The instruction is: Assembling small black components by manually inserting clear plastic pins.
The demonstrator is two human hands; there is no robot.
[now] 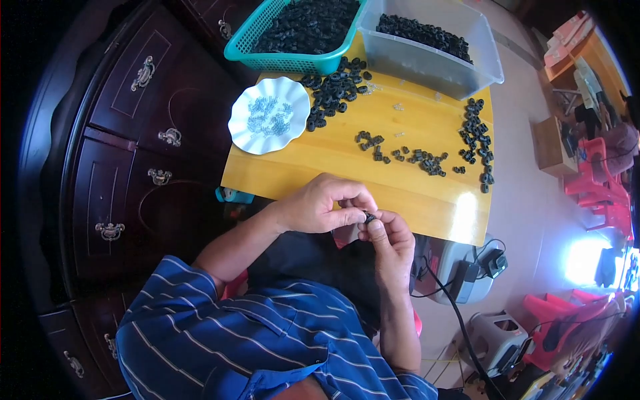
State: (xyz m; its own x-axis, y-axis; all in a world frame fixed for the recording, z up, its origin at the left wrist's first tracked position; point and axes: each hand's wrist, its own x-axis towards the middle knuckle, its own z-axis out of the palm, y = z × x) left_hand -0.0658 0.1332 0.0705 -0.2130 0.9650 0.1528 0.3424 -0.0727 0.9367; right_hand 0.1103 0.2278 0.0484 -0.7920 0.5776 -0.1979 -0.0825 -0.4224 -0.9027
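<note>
My left hand point(330, 205) and my right hand point(392, 243) meet just in front of the table's near edge. Between their fingertips they pinch one small black part point(369, 217), mostly covered by the fingers. Similar loose black pieces point(429, 162) lie on the yellow wooden table point(287, 175) beyond my hands. A white scalloped plate point(241, 131) sits at the table's left side, holding many tiny clear or silvery pieces point(269, 116) that look like little springs.
At the back stand a green basket point(293, 63) and a translucent bin point(427, 75), both full of black pieces. More black parts point(333, 93) are heaped beside the plate and along the right edge point(475, 133). Dark drawers point(133, 153) flank the left; a cable point(460, 313) hangs at right.
</note>
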